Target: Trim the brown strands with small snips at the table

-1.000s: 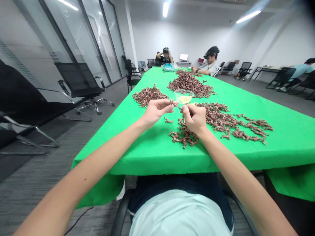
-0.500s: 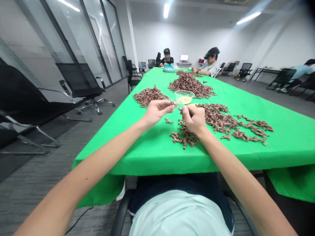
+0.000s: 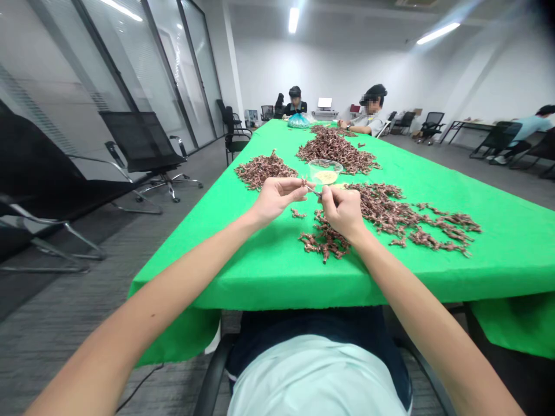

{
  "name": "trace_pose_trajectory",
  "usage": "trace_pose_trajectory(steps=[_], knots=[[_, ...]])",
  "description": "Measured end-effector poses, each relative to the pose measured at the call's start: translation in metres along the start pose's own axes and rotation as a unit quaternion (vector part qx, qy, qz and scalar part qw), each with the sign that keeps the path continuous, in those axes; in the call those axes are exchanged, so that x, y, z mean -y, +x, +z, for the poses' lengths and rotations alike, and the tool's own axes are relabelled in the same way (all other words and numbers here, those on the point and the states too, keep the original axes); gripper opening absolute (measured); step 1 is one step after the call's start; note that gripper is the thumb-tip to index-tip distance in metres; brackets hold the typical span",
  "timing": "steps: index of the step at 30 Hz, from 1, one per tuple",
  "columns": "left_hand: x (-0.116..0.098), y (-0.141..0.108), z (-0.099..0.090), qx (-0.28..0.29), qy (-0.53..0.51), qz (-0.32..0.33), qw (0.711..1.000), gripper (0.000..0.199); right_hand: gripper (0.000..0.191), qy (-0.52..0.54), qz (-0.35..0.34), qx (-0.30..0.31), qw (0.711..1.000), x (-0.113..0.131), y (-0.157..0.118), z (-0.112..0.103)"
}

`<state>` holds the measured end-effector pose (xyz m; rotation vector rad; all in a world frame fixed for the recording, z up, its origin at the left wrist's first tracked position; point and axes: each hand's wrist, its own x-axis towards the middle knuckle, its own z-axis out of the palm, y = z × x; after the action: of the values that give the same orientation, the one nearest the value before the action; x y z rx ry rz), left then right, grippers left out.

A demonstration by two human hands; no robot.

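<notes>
My left hand (image 3: pixel 277 199) and my right hand (image 3: pixel 342 211) meet above the green cloth, their fingertips pinching a thin small piece (image 3: pixel 312 188) from both sides. Just beyond them stands a clear plastic bowl (image 3: pixel 325 171) with pale yellow contents. Small brown moulded pieces lie in several heaps: one (image 3: pixel 262 170) to the far left, one (image 3: pixel 338 153) further off, a wide one (image 3: pixel 394 212) to the right, and one (image 3: pixel 324 240) right below my right hand. A single loose piece (image 3: pixel 298 213) lies beneath my left hand.
The green-covered table (image 3: pixel 498 260) runs away from me, its edge just past my wrists. Two co-workers (image 3: pixel 373 110) sit at its far end near a blue bag (image 3: pixel 299 120). Black mesh chairs (image 3: pixel 143 150) and a glass wall stand to the left.
My hands keep the same pinch and have only shifted slightly lower in the view. The far co-worker's hands have come down from their head.
</notes>
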<state>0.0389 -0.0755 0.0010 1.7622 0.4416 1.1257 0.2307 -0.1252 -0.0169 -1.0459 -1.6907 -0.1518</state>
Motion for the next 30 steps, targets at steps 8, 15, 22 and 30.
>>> trace_pose_trajectory(steps=[8,15,22,30], knots=[[-0.005,-0.003,0.001,0.018,-0.006,0.012,1.0,0.046,0.049,-0.006,-0.014,-0.012,1.0,0.002,0.001,-0.002],[-0.01,-0.003,0.002,0.031,-0.022,-0.02,0.999,0.043,0.046,-0.016,-0.024,-0.014,0.999,0.003,0.001,-0.003],[-0.003,0.0,0.002,-0.036,0.008,0.005,0.999,0.039,0.045,-0.007,-0.003,-0.023,1.0,0.0,0.0,-0.003],[-0.001,0.001,0.002,-0.102,-0.007,-0.008,0.995,0.044,0.039,-0.038,-0.018,-0.026,0.999,0.003,0.0,-0.003]])
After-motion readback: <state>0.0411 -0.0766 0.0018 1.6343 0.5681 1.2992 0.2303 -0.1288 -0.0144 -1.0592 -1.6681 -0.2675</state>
